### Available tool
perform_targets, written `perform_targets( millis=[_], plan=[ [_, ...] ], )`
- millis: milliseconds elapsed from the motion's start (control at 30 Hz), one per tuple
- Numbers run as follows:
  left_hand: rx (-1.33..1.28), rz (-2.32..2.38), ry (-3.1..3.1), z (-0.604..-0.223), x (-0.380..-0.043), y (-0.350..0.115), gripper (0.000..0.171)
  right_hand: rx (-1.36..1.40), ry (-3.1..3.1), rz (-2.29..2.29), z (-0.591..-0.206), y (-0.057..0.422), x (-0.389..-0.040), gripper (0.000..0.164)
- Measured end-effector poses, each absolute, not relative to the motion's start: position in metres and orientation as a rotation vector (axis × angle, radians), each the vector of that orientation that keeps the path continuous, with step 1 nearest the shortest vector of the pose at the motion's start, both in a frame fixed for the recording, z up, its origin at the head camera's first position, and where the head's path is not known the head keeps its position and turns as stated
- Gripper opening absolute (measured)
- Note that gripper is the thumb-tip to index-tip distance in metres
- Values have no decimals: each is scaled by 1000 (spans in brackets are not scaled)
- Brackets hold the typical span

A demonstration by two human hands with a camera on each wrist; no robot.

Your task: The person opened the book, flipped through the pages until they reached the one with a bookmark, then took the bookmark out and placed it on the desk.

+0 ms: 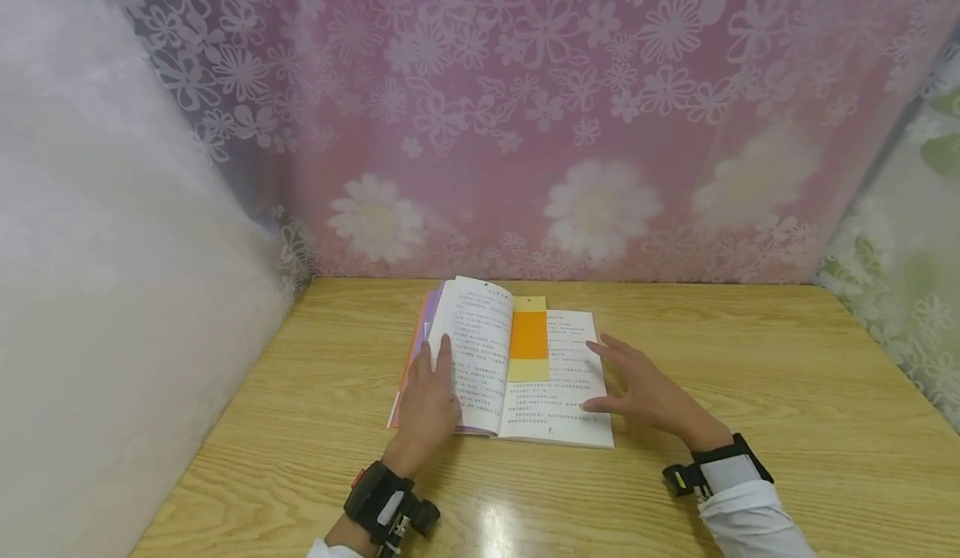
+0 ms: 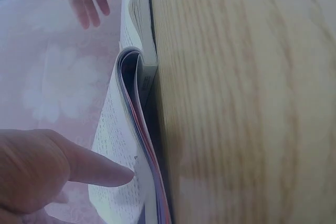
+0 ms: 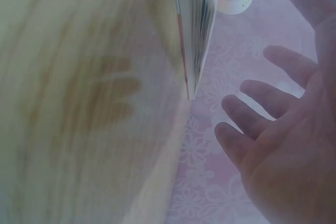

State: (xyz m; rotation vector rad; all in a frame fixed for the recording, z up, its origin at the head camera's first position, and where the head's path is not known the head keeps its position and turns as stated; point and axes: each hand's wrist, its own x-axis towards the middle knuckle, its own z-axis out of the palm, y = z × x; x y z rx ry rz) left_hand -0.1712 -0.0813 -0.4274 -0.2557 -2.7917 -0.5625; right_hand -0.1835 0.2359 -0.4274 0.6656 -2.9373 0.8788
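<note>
A paperback book (image 1: 480, 350) lies open on the table, its left-hand pages bowed up from the spine. On the right page (image 1: 562, 416), against the fold, is a pale yellow card with an orange band (image 1: 528, 335). My left hand (image 1: 427, 408) rests on the left page with fingers extended; the left wrist view shows its thumb (image 2: 100, 169) straight along the printed page. Spread fingers and thumb of my right hand (image 1: 648, 387) reach to the right page's outer edge. Nothing is held in that palm (image 3: 294, 166) in the right wrist view.
The wooden table (image 1: 300, 450) carries the book near its middle. Behind its back edge hangs a pink flowered curtain (image 1: 480, 125). A white sheet (image 1: 135, 250) hangs at the left, and a pale leaf-patterned one (image 1: 900, 266) at the right.
</note>
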Motion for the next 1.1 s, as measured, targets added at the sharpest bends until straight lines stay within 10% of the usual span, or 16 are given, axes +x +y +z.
perform_targets(
  millis=[1100],
  plan=[
    [-710, -482, -3071, -432, -171, -92, 60, 196, -3132, 1174, -429, 176, -245, 75]
  ],
)
